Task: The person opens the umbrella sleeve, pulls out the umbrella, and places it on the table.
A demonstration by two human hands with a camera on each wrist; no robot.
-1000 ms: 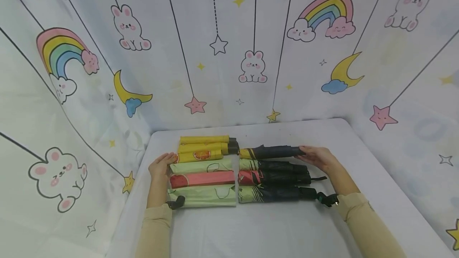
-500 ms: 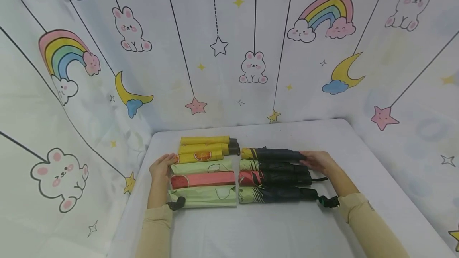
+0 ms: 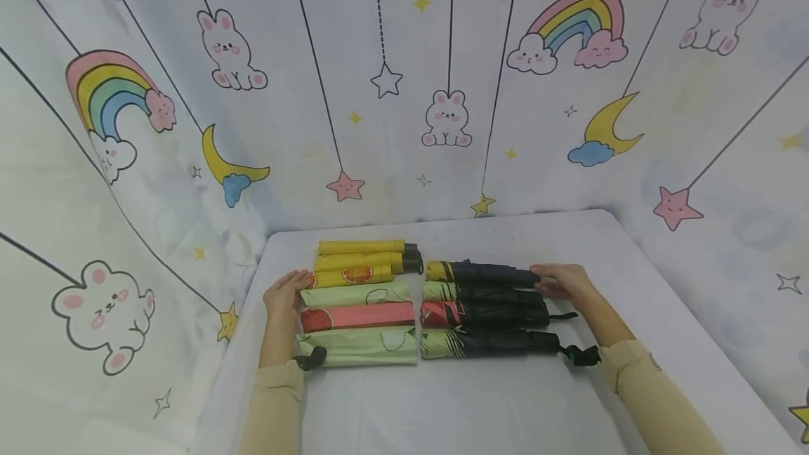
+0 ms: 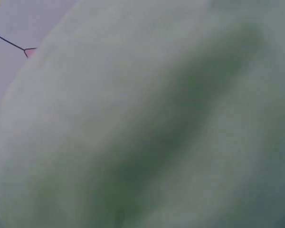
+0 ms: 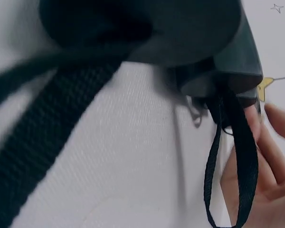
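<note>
In the head view, the person's left hand [image 3: 281, 295] lies at the left end of an orange-printed yellow umbrella sleeve [image 3: 354, 275], its fingers straight and touching that end. The person's right hand [image 3: 564, 279] is at the dark handle end of a navy folded umbrella [image 3: 487, 272] with a yellow left end. In the right wrist view, the thumb [image 5: 279, 121] stands apart from the handle, while a finger touches its end. A blurred light green surface [image 4: 237, 142] fills most of the left wrist view, hiding the left hand there.
Below the sleeve lie light green [image 3: 350, 295], red [image 3: 373, 316] and light green [image 3: 354, 343] sleeves. Dark folded umbrellas [image 3: 499, 307] line up at their right. Yellow umbrellas [image 3: 360, 261] lie behind. A black strap [image 5: 52, 133] hangs near the right wrist. Printed cloth walls surround the white table [image 3: 480, 406].
The navy umbrella has slid slightly right, away from the yellow pieces. The right hand has moved right with it and its fingers have loosened. The left hand has stayed in place.
</note>
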